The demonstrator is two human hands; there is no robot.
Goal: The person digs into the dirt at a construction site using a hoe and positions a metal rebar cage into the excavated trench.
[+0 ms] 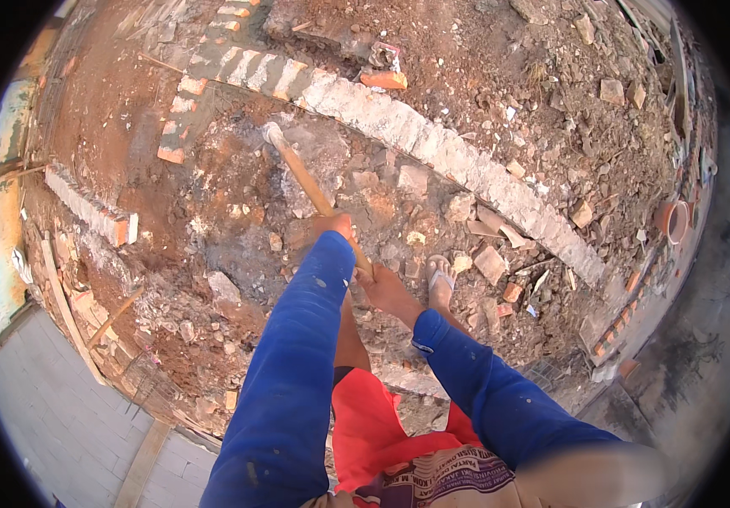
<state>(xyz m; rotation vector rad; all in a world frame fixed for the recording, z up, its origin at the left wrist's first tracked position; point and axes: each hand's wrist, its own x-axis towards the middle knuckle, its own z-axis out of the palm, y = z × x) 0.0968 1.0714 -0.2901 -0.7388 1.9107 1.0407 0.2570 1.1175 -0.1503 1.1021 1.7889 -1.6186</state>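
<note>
Both my hands are wrapped round a long-handled tool (304, 179) with a light wooden shaft. My left hand (333, 225) is closed on the middle of the shaft, and my right hand (388, 292) grips it nearer the butt end. The shaft slants away to the far left. Its small whitish head (273, 135) lies over the dusty rubble; the exact kind of tool is hard to make out. Blue sleeves cover both my forearms. Just right of my right hand, my foot in a sandal (441, 279) stands among broken stones.
A low mortared brick wall (432, 140) curves from the far left to the right. A shorter brick stub (94, 207) lies left. One orange brick (384, 80) sits beyond the wall. Loose stones (492, 264) cover the ground, and a clay pipe (676, 222) stands at right.
</note>
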